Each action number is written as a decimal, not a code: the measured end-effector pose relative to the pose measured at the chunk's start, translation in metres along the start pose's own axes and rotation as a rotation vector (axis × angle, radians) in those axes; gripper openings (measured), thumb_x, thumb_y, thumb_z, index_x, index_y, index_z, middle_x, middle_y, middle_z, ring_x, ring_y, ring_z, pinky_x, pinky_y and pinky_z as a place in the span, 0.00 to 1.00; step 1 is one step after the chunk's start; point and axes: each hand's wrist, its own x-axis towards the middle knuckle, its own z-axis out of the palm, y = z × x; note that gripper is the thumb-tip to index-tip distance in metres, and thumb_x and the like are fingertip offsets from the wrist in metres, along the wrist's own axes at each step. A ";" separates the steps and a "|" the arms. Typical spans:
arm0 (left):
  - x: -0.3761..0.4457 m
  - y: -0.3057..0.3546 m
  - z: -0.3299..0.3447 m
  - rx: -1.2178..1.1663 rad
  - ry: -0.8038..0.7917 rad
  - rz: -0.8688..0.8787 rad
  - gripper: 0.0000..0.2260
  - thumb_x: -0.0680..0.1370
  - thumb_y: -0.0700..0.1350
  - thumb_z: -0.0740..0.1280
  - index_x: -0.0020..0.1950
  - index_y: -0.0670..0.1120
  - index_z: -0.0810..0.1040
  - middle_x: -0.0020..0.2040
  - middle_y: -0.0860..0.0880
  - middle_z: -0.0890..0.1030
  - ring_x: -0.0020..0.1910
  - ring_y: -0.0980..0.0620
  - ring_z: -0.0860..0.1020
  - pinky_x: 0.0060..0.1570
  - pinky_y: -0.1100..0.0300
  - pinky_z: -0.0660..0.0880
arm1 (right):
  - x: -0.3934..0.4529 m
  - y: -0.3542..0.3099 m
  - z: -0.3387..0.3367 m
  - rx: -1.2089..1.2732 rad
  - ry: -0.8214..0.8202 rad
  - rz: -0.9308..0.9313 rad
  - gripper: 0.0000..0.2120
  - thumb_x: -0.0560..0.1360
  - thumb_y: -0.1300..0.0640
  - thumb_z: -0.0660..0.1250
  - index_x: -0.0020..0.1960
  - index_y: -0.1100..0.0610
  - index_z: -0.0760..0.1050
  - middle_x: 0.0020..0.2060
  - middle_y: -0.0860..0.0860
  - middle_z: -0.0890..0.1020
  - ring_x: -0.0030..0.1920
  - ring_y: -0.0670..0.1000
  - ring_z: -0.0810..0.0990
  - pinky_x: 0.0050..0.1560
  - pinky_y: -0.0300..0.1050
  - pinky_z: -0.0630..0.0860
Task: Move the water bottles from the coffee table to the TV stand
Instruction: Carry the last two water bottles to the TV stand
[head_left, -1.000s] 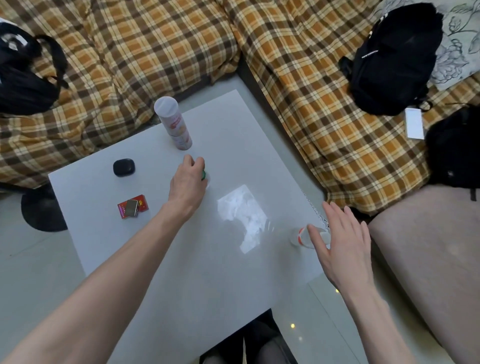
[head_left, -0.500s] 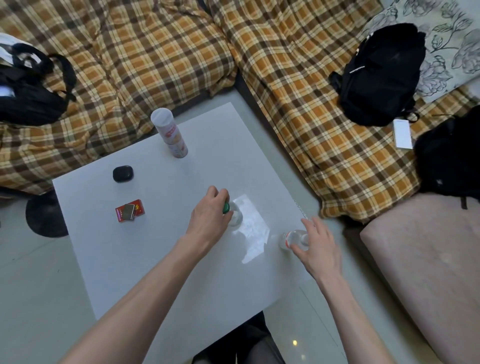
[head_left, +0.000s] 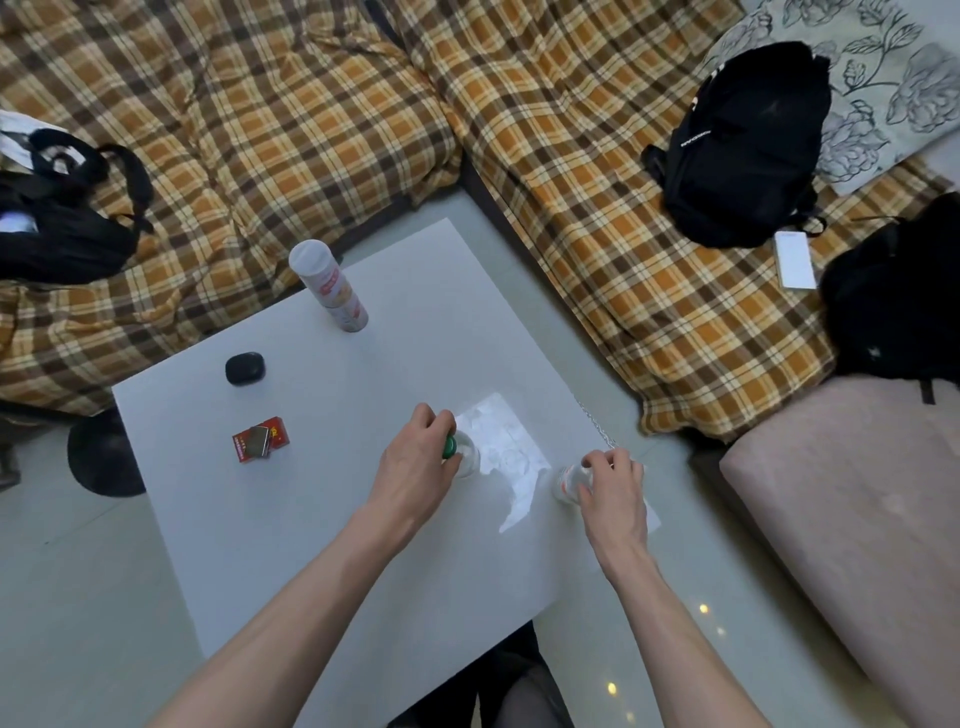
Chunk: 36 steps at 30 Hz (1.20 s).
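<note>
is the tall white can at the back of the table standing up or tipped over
Upright. The tall white can stands on its base on the coffee table, its round lid facing up, with neither hand touching it.

Both forearms were bare and reached forward from the lower edge of view, the left from lower left, the right from lower centre-right. Left hand (head_left: 415, 462) was seen from the back, knuckles up, fingers curled down and closed round the top of a green-capped bottle (head_left: 462, 452). Right hand (head_left: 613, 488) lay further right, wrist slightly bent, fingers curled and gripping a clear bottle (head_left: 569, 480). The two hands were apart, roughly level with each other.
</note>
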 end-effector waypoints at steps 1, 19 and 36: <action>-0.001 0.002 -0.001 -0.004 0.005 0.001 0.07 0.78 0.43 0.68 0.52 0.45 0.70 0.49 0.49 0.68 0.40 0.44 0.73 0.40 0.52 0.73 | 0.000 -0.001 -0.001 -0.007 0.012 0.041 0.10 0.77 0.61 0.67 0.57 0.56 0.73 0.57 0.52 0.72 0.59 0.56 0.68 0.37 0.49 0.73; -0.049 0.050 -0.026 -0.021 -0.008 0.210 0.06 0.79 0.41 0.65 0.53 0.41 0.72 0.51 0.45 0.70 0.42 0.40 0.74 0.45 0.44 0.76 | -0.077 0.003 -0.067 0.259 0.173 0.094 0.08 0.78 0.56 0.67 0.50 0.52 0.67 0.50 0.51 0.68 0.38 0.52 0.71 0.32 0.43 0.61; -0.124 0.254 0.027 0.044 -0.107 0.728 0.09 0.77 0.46 0.70 0.51 0.42 0.75 0.49 0.45 0.73 0.45 0.43 0.74 0.45 0.49 0.74 | -0.255 0.163 -0.152 0.187 0.554 0.148 0.05 0.75 0.58 0.68 0.48 0.57 0.73 0.47 0.52 0.74 0.43 0.58 0.75 0.37 0.50 0.70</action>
